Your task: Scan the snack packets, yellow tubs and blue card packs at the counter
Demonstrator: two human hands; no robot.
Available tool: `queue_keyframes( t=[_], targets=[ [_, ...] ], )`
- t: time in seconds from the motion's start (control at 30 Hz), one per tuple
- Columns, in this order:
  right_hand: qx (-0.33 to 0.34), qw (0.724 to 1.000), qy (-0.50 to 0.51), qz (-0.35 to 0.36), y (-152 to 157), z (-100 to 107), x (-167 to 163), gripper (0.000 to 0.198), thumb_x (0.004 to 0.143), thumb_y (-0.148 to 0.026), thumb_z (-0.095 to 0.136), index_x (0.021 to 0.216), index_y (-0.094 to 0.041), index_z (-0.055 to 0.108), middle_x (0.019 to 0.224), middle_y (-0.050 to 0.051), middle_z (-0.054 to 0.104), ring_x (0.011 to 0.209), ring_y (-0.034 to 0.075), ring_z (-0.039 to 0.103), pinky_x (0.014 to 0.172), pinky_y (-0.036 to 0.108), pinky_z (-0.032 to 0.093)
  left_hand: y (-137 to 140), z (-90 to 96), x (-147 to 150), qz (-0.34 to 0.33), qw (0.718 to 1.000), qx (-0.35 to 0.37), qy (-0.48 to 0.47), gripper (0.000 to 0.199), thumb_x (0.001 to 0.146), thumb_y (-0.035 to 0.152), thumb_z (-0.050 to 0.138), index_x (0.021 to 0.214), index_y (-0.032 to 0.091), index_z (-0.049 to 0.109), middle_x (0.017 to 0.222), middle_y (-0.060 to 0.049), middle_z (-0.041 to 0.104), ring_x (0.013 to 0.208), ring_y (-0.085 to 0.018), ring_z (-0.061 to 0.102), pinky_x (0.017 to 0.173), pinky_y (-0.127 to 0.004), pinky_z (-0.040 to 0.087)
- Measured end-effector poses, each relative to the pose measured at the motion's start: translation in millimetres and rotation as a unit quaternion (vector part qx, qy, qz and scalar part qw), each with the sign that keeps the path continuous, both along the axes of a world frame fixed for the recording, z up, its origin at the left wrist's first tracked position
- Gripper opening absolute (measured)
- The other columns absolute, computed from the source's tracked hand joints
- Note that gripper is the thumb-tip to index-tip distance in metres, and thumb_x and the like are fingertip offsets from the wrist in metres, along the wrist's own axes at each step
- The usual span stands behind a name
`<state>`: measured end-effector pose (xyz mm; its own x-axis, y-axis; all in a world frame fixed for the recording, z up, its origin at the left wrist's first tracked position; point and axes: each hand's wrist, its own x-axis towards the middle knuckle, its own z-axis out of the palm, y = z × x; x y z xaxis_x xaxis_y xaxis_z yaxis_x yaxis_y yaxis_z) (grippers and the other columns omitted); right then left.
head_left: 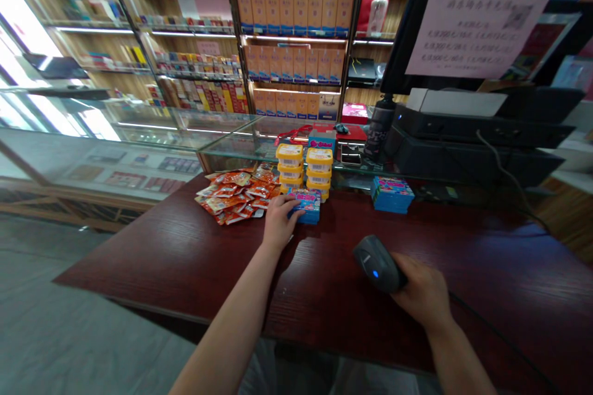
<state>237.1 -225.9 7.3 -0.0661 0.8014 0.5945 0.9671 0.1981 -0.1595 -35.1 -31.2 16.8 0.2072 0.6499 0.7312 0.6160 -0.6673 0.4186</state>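
My right hand (424, 287) is wrapped round the handle of a dark grey barcode scanner (377, 262), its blue light lit, held over the brown table. My left hand (278, 222) reaches forward and grips the left side of a stack of small blue-and-pink boxes (309, 208). Just behind that stack rise two piles of yellow-lidded tubs (319, 166). To the left of my left hand lies a loose heap of orange-and-white packets (236, 194). A second stack of blue-and-pink boxes (391, 195) stands apart at the right.
A glass counter (222, 136) runs behind the brown table (185, 265). At the right stand a dark monitor with a pink notice (477, 31) and black printer-like machines (472, 154). A black bottle (380, 126) stands beside them. The scanner's cable (495, 330) trails right.
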Motion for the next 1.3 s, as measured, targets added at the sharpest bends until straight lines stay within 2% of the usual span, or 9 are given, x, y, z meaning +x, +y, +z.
queue_keyframes(
  t=[0.23, 0.37, 0.47, 0.6, 0.77, 0.97, 1.07, 1.17, 1.3],
  targets=[
    [-0.050, 0.998, -0.008, -0.038, 2, -1, 2, 0.028, 0.073, -0.021, 0.052, 0.098, -0.021, 0.064, 0.093, 0.006, 0.073, 0.079, 0.022, 0.068, 0.068, 0.029, 0.045, -10, 5.5, 1, 0.027, 0.998, 0.036, 0.047, 0.022, 0.082, 0.033, 0.065, 0.101, 0.023, 0.069, 0.110, -0.008, 0.062, 0.106, -0.024, 0.055, 0.094, -0.042, 0.046],
    [-0.143, 0.982, -0.027, -0.118, 5, 5, -1, 0.024, 0.076, -0.022, 0.055, 0.098, -0.023, 0.063, 0.089, 0.004, 0.073, 0.075, 0.020, 0.067, 0.063, 0.027, 0.040, -24, 12.9, 18, -0.016, 0.989, 0.081, 0.123, 0.023, 0.087, 0.026, 0.057, 0.108, 0.025, 0.067, 0.120, -0.008, 0.059, 0.119, -0.025, 0.049, 0.103, -0.046, 0.040],
    [-0.207, 0.963, -0.025, -0.170, 8, 13, -5, 0.019, 0.078, -0.022, 0.055, 0.096, -0.023, 0.063, 0.087, 0.003, 0.072, 0.075, 0.020, 0.067, 0.061, 0.027, 0.037, -33, 19.4, 46, -0.109, 0.968, 0.088, 0.207, 0.027, 0.088, 0.021, 0.053, 0.112, 0.024, 0.066, 0.125, -0.008, 0.058, 0.124, -0.026, 0.045, 0.106, -0.045, 0.038],
    [-0.231, 0.953, 0.000, -0.195, 12, 18, -6, 0.016, 0.079, -0.021, 0.054, 0.093, -0.023, 0.062, 0.085, 0.003, 0.070, 0.077, 0.021, 0.067, 0.061, 0.029, 0.035, -29, 32.1, 99, -0.184, 0.951, 0.043, 0.246, 0.036, 0.083, 0.020, 0.059, 0.120, 0.020, 0.061, 0.130, -0.011, 0.055, 0.122, -0.025, 0.048, 0.104, -0.042, 0.041],
    [-0.220, 0.956, 0.002, -0.196, 14, 17, -5, 0.017, 0.078, -0.019, 0.055, 0.094, -0.021, 0.062, 0.085, 0.004, 0.070, 0.078, 0.020, 0.066, 0.063, 0.028, 0.035, -5, 46.3, 172, -0.230, 0.929, 0.016, 0.288, 0.048, 0.082, 0.017, 0.057, 0.130, 0.018, 0.052, 0.136, -0.012, 0.052, 0.125, -0.025, 0.048, 0.105, -0.040, 0.040],
    [-0.228, 0.956, 0.012, -0.186, 16, 17, -4, 0.014, 0.077, -0.016, 0.054, 0.088, -0.022, 0.060, 0.086, 0.002, 0.068, 0.078, 0.020, 0.065, 0.063, 0.029, 0.034, 20, 41.0, 236, -0.234, 0.904, 0.006, 0.357, 0.056, 0.083, 0.012, 0.053, 0.138, 0.011, 0.043, 0.145, -0.017, 0.044, 0.135, -0.025, 0.039, 0.110, -0.041, 0.031],
    [-0.231, 0.955, 0.011, -0.186, 17, 16, -4, 0.015, 0.076, -0.015, 0.055, 0.088, -0.022, 0.060, 0.087, 0.002, 0.068, 0.080, 0.020, 0.064, 0.064, 0.029, 0.035, 26, 36.9, 245, -0.221, 0.905, 0.012, 0.363, 0.053, 0.082, 0.012, 0.056, 0.135, 0.015, 0.048, 0.140, -0.016, 0.050, 0.128, -0.026, 0.046, 0.106, -0.044, 0.033],
    [-0.235, 0.953, 0.006, -0.189, 18, 16, -4, 0.017, 0.075, -0.015, 0.056, 0.089, -0.022, 0.060, 0.088, 0.002, 0.068, 0.080, 0.020, 0.064, 0.065, 0.028, 0.035, 25, 37.0, 243, -0.202, 0.911, 0.046, 0.358, 0.038, 0.083, 0.018, 0.059, 0.121, 0.017, 0.058, 0.120, -0.015, 0.062, 0.113, -0.027, 0.054, 0.095, -0.041, 0.040],
    [-0.235, 0.954, 0.008, -0.187, 18, 16, -4, 0.016, 0.076, -0.015, 0.055, 0.089, -0.022, 0.060, 0.088, 0.002, 0.068, 0.081, 0.019, 0.064, 0.065, 0.028, 0.035, 19, 41.9, 235, -0.174, 0.908, 0.109, 0.366, 0.019, 0.090, 0.018, 0.049, 0.102, 0.015, 0.064, 0.099, -0.015, 0.064, 0.097, -0.026, 0.056, 0.081, -0.040, 0.041]
  ],
)
